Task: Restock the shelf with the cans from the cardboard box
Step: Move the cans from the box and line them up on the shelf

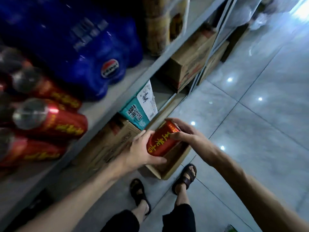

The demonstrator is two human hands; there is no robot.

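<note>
**Holding one red can point(160, 144) above one cardboard box point(173, 166)**

Yellow characters run down the can's red side, and it is tilted. The left hand point(142, 151) wraps fingers and thumb round its lower body. The right hand point(185, 133) curls over its top end. The open box sits on the floor tiles below. At least three similar cans, blurred, sit on the shelf point(102, 106), beside one blue wrapped bottle pack point(87, 52).

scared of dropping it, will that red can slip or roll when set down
Likely stiff: left hand and right hand grip the can with no dent. Its round glossy side may slip, and roll if laid sideways.
</note>
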